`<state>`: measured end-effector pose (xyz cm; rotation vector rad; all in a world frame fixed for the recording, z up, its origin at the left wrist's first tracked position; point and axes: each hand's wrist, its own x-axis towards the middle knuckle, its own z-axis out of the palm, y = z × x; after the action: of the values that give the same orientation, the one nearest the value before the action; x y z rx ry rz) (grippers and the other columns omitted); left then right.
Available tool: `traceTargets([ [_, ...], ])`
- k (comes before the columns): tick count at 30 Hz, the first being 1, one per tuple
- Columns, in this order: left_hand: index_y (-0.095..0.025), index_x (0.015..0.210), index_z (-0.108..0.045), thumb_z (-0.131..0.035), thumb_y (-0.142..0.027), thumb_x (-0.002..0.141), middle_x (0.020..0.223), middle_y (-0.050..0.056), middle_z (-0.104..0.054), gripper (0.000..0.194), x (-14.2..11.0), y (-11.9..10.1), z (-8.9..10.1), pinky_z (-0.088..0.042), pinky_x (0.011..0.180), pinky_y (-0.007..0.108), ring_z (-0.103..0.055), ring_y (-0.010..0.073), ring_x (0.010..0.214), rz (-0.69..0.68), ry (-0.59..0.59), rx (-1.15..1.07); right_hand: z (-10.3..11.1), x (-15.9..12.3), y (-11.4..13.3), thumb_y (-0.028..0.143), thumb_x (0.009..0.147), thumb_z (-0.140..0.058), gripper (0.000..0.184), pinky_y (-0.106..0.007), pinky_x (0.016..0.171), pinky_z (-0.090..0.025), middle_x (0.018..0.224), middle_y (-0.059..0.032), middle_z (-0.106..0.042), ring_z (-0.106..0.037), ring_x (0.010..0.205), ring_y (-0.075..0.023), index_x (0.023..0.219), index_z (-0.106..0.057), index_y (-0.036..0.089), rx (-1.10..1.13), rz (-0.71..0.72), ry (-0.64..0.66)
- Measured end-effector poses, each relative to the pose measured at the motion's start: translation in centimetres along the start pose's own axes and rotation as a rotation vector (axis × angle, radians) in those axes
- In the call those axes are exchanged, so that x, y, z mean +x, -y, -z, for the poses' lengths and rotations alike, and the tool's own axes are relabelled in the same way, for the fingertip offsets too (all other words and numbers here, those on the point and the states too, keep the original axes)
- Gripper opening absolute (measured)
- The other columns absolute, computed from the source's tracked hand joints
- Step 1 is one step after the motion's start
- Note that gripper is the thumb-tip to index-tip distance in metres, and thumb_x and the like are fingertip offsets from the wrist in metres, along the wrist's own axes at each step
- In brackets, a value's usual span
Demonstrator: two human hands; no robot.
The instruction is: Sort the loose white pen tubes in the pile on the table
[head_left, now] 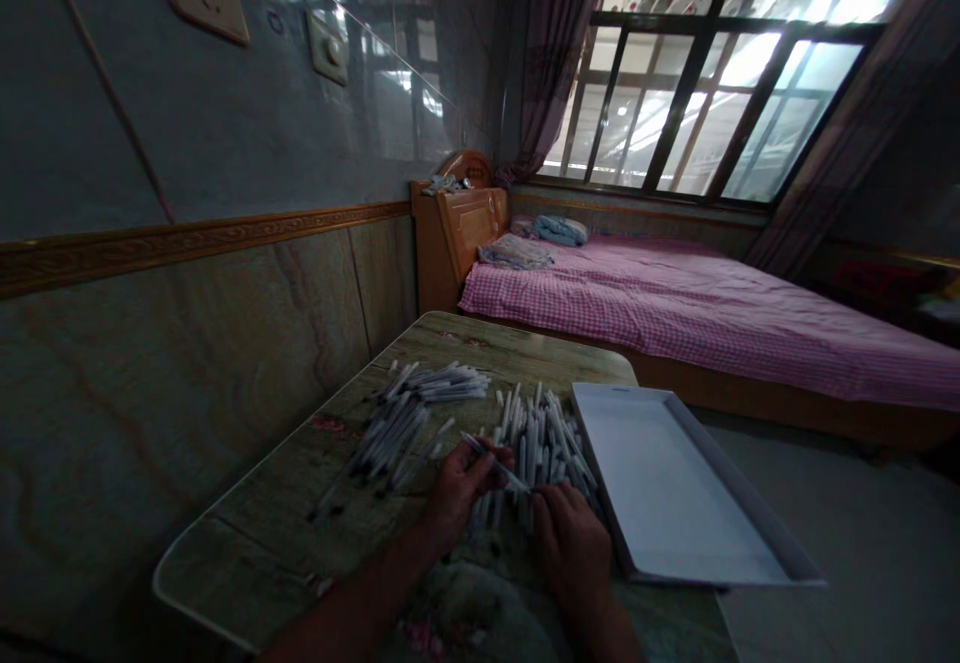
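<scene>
My left hand (463, 491) pinches one thin white pen (496, 463) and holds it just above the table (262, 533). Its tip points toward my right hand (571, 535). That hand rests knuckles up on a heap of white pens (541, 438) in the middle of the table, fingers curled into the heap; whether it grips one is hidden. A second heap of pens with dark tips (401, 423) lies to the left.
A shallow white tray (679, 488) sits on the table's right side, overhanging the edge. A tiled wall runs along the left. Beyond the table stands a bed with a pink checked cover (697, 313) under a barred window (712, 93).
</scene>
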<state>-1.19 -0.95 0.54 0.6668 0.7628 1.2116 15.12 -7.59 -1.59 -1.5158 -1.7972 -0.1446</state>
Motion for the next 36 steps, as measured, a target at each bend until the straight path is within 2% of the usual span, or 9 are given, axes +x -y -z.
traceTargets([
  [4,-0.017,0.083,-0.061,-0.093,-0.043,0.048,0.085,0.008,-0.079,0.054,0.17,0.08,0.26,-0.058,0.065,0.029,-0.076,0.0253,0.081,0.001,-0.017,0.006,-0.36,-0.20,-0.27,0.028,0.095,-0.048,0.016,-0.025,0.067,-0.042,0.085,-0.0009,-0.065,-0.063,0.077,-0.0157,0.096,-0.064,0.025,-0.041,0.009,0.028],
  [9,-0.017,0.084,-0.061,-0.092,-0.042,0.050,0.085,0.007,-0.079,0.053,0.41,0.12,0.57,-0.059,0.067,0.031,-0.076,0.0256,0.083,-0.017,-0.035,0.004,-0.80,-0.29,-0.46,0.024,0.092,-0.046,0.023,-0.026,0.067,-0.045,0.092,-0.0032,-0.067,-0.066,0.081,-0.0181,0.108,-0.062,0.024,-0.124,-0.041,-0.041],
  [14,-0.017,0.083,-0.061,-0.093,-0.043,0.048,0.085,0.006,-0.079,0.054,0.41,0.06,0.58,-0.059,0.067,0.030,-0.076,0.0248,0.082,-0.016,-0.039,-0.003,-0.61,-0.23,-0.20,0.023,0.086,-0.054,0.016,-0.027,0.056,-0.040,0.088,-0.0029,-0.065,-0.063,0.074,-0.0200,0.097,-0.065,0.028,-0.270,-0.085,0.022],
  [21,-0.017,0.083,-0.062,-0.091,-0.045,0.052,0.081,0.006,-0.078,0.051,0.46,-0.05,0.53,-0.057,0.062,0.028,-0.075,0.0237,0.079,-0.060,-0.025,0.001,-0.49,-0.25,-0.31,0.028,0.088,-0.056,0.010,-0.028,0.060,-0.041,0.090,-0.0038,-0.066,-0.063,0.078,-0.0210,0.091,-0.065,0.028,-0.318,-0.108,0.011],
  [25,-0.017,0.083,-0.062,-0.090,-0.048,0.052,0.080,0.006,-0.077,0.052,0.49,-0.22,0.50,-0.056,0.059,0.028,-0.074,0.0234,0.076,-0.074,-0.031,0.015,-0.57,-0.14,-0.64,0.033,0.094,-0.046,0.020,-0.027,0.067,-0.045,0.091,-0.0038,-0.069,-0.066,0.082,-0.0196,0.097,-0.064,0.025,-0.237,-0.147,-0.025],
  [28,-0.017,0.082,-0.061,-0.090,-0.049,0.051,0.079,0.007,-0.077,0.053,0.45,-0.24,0.42,-0.056,0.058,0.027,-0.075,0.0240,0.075,-0.057,-0.028,0.030,-0.75,0.13,-0.85,0.037,0.096,-0.040,0.031,-0.027,0.070,-0.048,0.100,-0.0059,-0.071,-0.068,0.089,-0.0196,0.108,-0.064,0.023,-0.157,-0.209,-0.064],
  [32,-0.017,0.081,-0.061,-0.091,-0.048,0.051,0.080,0.007,-0.078,0.053,0.36,-0.18,0.29,-0.056,0.058,0.027,-0.075,0.0240,0.075,-0.037,-0.008,0.030,-1.00,0.38,-1.02,0.043,0.099,-0.032,0.043,-0.030,0.068,-0.051,0.107,-0.0091,-0.072,-0.070,0.090,-0.0216,0.121,-0.060,0.020,-0.137,-0.334,-0.081],
  [36,-0.017,0.082,-0.061,-0.091,-0.047,0.052,0.079,0.007,-0.078,0.051,0.26,-0.16,0.24,-0.056,0.059,0.027,-0.075,0.0236,0.075,-0.031,-0.007,0.017,-0.90,0.19,-0.86,0.043,0.100,-0.031,0.043,-0.030,0.071,-0.053,0.107,-0.0083,-0.073,-0.071,0.091,-0.0209,0.121,-0.061,0.021,-0.080,-0.318,-0.072],
])
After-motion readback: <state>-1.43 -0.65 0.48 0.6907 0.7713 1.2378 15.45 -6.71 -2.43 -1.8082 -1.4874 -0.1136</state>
